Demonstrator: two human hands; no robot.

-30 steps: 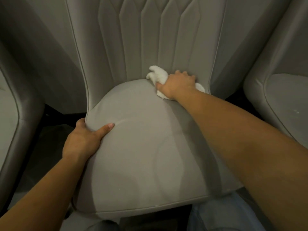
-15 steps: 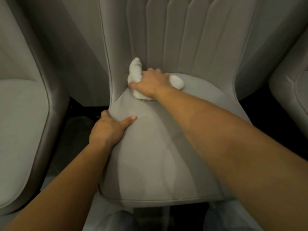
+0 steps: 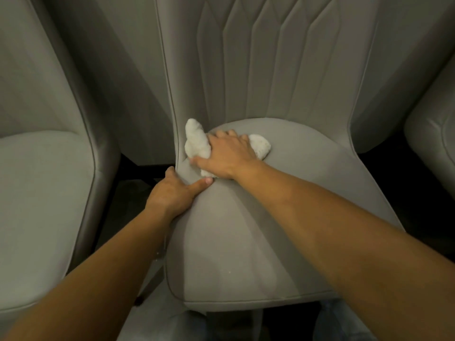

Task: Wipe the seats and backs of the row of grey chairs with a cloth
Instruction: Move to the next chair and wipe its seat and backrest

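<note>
We see a white cloth (image 3: 197, 141), its nubbly surface pale against the grey seat (image 3: 246, 230) of the middle chair. That seat is plain grey, with a darker, damp-looking band running forward from the cloth. Behind the cloth, the backrest (image 3: 270, 57) is the same grey, stitched in long vertical channels topped with pointed chevrons. Left of the cloth, the neighbouring chair (image 3: 44, 193) is a lighter grey. Between the chairs the floor (image 3: 128, 193) shows near black.

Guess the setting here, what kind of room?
Probably a dining or seating area, though no table shows. Clues: matching grey upholstered chairs side by side, the middle chair with a stitched, channelled back, a neighbouring chair to the left and another at the right edge, over a dark floor.
</note>
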